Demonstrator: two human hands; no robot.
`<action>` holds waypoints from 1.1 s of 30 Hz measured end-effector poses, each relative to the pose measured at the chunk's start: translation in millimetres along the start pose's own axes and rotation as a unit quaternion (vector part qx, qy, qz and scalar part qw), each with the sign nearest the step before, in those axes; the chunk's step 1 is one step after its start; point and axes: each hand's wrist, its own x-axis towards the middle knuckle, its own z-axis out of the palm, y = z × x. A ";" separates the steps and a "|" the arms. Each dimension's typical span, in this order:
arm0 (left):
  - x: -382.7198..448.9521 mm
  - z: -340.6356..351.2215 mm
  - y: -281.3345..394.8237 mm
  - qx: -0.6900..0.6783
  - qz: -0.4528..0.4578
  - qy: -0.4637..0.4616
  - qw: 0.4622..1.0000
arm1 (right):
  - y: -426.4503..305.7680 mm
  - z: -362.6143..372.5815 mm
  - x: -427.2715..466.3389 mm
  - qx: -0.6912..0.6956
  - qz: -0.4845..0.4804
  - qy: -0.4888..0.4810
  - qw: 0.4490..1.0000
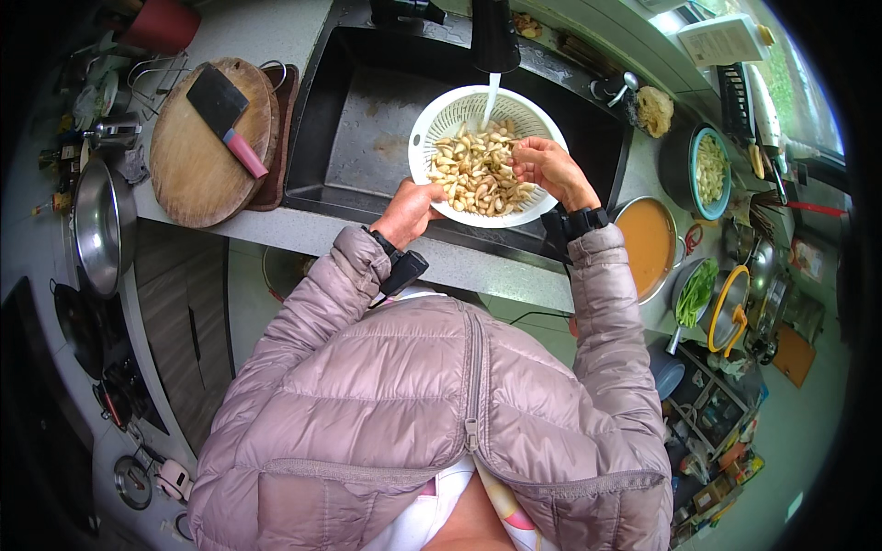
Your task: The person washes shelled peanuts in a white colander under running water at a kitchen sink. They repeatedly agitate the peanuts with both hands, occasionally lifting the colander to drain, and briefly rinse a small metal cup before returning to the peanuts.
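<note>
A white plastic colander (422,160) is held over the black sink (372,131), with many small pale pieces that look like peeled garlic cloves (475,172) inside. My left hand (408,212) grips the colander's near left rim, thumb over the edge. At the colander's right side, my right hand (548,169) has its fingers bent together over the pieces; whether a piece is pinched between them cannot be told. Water runs from the black faucet (495,41) into the far part of the colander.
Left of the sink, a cleaver (219,103) lies on a round wooden chopping board (207,186). On the right stand a pot of orange-brown liquid (644,241), a teal-rimmed bowl of pale pieces (710,169) and a bowl of green leaves (696,293). A loofah sponge (653,111) sits by the sink's corner.
</note>
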 end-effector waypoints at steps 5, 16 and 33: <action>-2.3 0.6 2.2 0.001 -0.002 0.002 1.000 | -0.9 0.1 -8.3 0.013 -0.019 0.028 0.999; -3.9 -1.6 2.3 0.008 0.009 -0.005 1.000 | -0.8 -8.7 -23.1 0.120 -0.085 -0.051 0.988; -6.9 0.4 8.6 0.003 -0.004 0.007 1.000 | 17.3 1.1 -26.8 0.204 -0.101 -0.062 0.972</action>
